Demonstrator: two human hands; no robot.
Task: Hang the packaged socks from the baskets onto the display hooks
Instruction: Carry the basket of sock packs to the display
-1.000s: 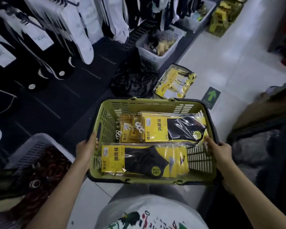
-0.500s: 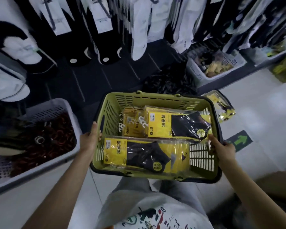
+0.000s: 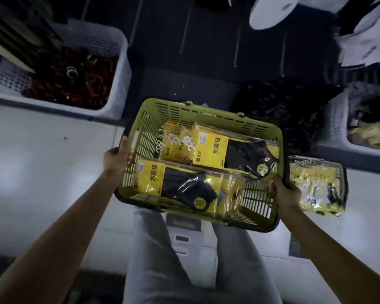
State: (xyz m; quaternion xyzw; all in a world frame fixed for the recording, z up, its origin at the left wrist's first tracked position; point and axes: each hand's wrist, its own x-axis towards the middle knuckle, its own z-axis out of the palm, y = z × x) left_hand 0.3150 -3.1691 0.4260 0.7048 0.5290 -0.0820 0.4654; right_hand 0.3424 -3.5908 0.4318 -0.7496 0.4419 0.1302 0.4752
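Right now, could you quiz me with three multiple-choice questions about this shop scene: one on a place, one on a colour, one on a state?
1. Where does the clear bag lie?
A. On the floor, right of the basket.
B. Inside the basket.
C. On a hook.

2. What colour is the held basket?
A. White.
B. Red.
C. Green.

3. What are the hands doing?
A. Hanging free.
B. The left hand and right hand each grip a basket side.
C. One lifts a sock pack.

Answers:
1 A, the clear bag rests on pale floor past the basket's right side.
2 C, its slotted walls are yellow-green.
3 B, fingers curl over both side rims.
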